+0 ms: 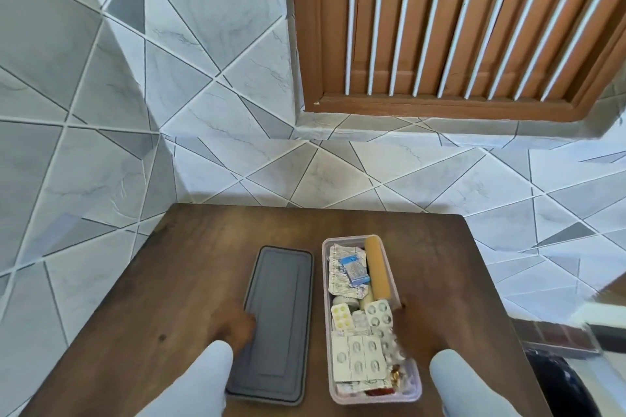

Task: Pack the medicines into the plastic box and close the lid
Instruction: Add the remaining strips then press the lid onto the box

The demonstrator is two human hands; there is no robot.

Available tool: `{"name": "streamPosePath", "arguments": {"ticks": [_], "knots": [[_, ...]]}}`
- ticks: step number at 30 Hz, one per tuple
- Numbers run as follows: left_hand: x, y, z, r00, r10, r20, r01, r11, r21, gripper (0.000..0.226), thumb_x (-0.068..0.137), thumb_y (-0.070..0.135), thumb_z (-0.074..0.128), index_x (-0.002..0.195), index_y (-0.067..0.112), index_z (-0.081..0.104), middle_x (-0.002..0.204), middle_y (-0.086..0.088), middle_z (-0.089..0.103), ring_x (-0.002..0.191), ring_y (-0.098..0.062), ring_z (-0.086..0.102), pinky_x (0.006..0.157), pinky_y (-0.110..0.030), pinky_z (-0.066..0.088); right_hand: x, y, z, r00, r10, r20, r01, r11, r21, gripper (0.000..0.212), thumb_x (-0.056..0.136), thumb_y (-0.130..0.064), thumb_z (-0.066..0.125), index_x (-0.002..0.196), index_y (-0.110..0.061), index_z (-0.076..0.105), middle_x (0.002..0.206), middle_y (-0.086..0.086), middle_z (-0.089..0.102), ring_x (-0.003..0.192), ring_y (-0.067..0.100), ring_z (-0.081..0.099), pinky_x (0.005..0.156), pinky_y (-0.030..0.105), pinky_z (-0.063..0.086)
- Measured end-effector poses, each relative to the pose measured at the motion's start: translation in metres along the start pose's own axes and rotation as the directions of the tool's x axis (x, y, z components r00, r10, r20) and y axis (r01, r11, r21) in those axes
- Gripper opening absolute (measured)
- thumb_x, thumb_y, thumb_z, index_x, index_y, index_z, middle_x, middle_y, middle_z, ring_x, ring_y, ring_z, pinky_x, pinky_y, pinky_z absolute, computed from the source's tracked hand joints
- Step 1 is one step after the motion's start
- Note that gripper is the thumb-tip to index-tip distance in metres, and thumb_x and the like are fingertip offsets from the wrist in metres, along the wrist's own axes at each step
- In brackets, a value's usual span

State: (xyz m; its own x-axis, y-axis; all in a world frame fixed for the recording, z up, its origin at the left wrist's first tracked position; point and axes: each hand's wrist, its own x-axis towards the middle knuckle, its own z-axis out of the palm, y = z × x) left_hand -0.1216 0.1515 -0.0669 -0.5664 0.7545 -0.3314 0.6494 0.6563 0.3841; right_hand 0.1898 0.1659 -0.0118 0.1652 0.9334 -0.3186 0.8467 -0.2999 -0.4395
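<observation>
**Ana:** Head view first. What sits on the counter?

**Ben:** A clear plastic box stands open on the brown wood, right of centre, its long side running away from the person. Beside it on the left, apart by a narrow strip of wood, the grey lid lies flat.

**Ana:** And the medicines?

**Ben:** They are inside the box. A tan tube lies along the far right wall. Next to it lies a crumpled foil strip with a blue sachet on top. Toward the near end lie several blister packs, white and silver, overlapping one another, with a small yellow-tablet strip among them.

**Ana:** The hands?

**Ben:** Both are blurred. The left hand is at the lid's left edge, fingers bent and touching the rim; whether it truly grips the lid, I cannot tell. The right hand is just beside the box's right wall, near the blister packs; I cannot tell whether its fingers are curled or straight, or whether it touches the wall. Pale blue sleeves cover both forearms.

**Ana:** Anything around?

**Ben:** Grey triangle-pattern tiles cover the walls behind, and a brown slatted shutter hangs above.
</observation>
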Motion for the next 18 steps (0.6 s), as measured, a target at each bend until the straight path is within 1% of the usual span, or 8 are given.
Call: {"name": "streamPosePath", "arguments": {"ticks": [2,4,6,9,11,14,16,18], "knots": [[0.021,-0.013,-0.013,0.999,0.037,0.020,-0.037,0.999,0.015,0.029,0.093,0.024,0.053,0.095,-0.001,0.067,0.105,-0.023,0.068,0.091,-0.033,0.063,0.080,-0.038,0.050,0.006,-0.008,0.017,0.996,-0.043,0.074,0.035,0.994,0.100,0.034,0.096,-0.027,0.036,0.097,-0.007,0.063,0.099,0.014,0.068,0.095,0.033,0.064,0.086,0.040,0.051],[0.029,-0.015,-0.035,0.999,0.046,0.003,-0.046,0.995,-0.092,0.024,0.090,0.024,0.049,0.073,0.010,0.059,0.084,-0.017,0.067,0.073,-0.026,0.055,0.069,-0.036,0.048,0.006,-0.019,0.034,0.991,-0.047,0.128,0.015,0.969,0.246,0.026,0.097,-0.029,0.041,0.100,-0.012,0.061,0.103,0.011,0.067,0.099,0.029,0.062,0.091,0.038,0.048],[0.013,-0.001,-0.068,0.992,0.114,-0.059,-0.122,0.983,-0.141,0.028,0.087,0.025,0.049,0.060,0.017,0.049,0.065,-0.005,0.055,0.068,-0.024,0.050,0.064,-0.034,0.044,-0.001,-0.037,0.051,0.974,-0.109,0.196,0.041,0.946,0.322,0.019,0.096,-0.031,0.046,0.101,-0.017,0.058,0.103,0.006,0.067,0.097,0.025,0.063,0.086,0.034,0.048],[-0.012,0.020,-0.097,0.960,0.263,-0.097,-0.272,0.958,-0.092,0.035,0.087,0.026,0.050,0.054,0.019,0.040,0.059,-0.001,0.045,0.058,-0.020,0.043,0.058,-0.028,0.038,-0.012,-0.052,0.079,0.956,-0.138,0.259,0.007,0.894,0.448,0.016,0.089,-0.031,0.055,0.097,-0.020,0.063,0.095,0.003,0.072,0.086,0.020,0.069,0.081,0.041,0.057],[-0.029,0.031,-0.098,0.936,0.350,-0.051,-0.350,0.937,0.004,0.027,0.085,0.027,0.051,0.060,0.018,0.043,0.067,-0.004,0.054,0.063,-0.023,0.050,0.063,-0.028,0.039,-0.023,-0.064,0.092,0.948,-0.112,0.297,-0.074,0.832,0.550,0.016,0.087,-0.026,0.061,0.096,-0.013,0.064,0.091,0.009,0.072,0.081,0.023,0.071,0.073,0.045,0.060],[-0.047,0.042,-0.083,0.889,0.456,0.050,-0.457,0.874,0.163,0.018,0.083,0.031,0.054,0.093,0.017,0.058,0.105,-0.009,0.064,0.097,-0.030,0.061,0.077,-0.033,0.046,-0.041,-0.090,0.103,0.929,-0.062,0.364,-0.218,0.702,0.678,0.019,0.093,-0.018,0.059,0.097,-0.001,0.062,0.085,0.016,0.070,0.071,0.024,0.070,0.062,0.039,0.061],[-0.057,0.039,-0.068,0.833,0.543,0.109,-0.545,0.769,0.335,0.035,0.084,0.032,0.057,0.115,0.016,0.053,0.120,-0.009,0.057,0.111,-0.030,0.055,0.088,-0.038,0.047,-0.050,-0.101,0.114,0.861,-0.067,0.504,-0.344,0.655,0.673,0.028,0.097,-0.028,0.050,0.098,-0.004,0.063,0.077,0.011,0.067,0.062,0.020,0.065,0.061,0.035,0.059],[-0.069,0.032,-0.051,0.800,0.580,0.154,-0.582,0.687,0.434,0.040,0.088,0.029,0.056,0.124,0.014,0.047,0.127,-0.010,0.051,0.116,-0.031,0.049,0.092,-0.042,0.044,-0.055,-0.106,0.123,0.766,-0.100,0.635,-0.424,0.665,0.615,0.042,0.099,-0.038,0.037,0.102,-0.007,0.065,0.081,0.010,0.067,0.066,0.021,0.063,0.064,0.033,0.058]]}}
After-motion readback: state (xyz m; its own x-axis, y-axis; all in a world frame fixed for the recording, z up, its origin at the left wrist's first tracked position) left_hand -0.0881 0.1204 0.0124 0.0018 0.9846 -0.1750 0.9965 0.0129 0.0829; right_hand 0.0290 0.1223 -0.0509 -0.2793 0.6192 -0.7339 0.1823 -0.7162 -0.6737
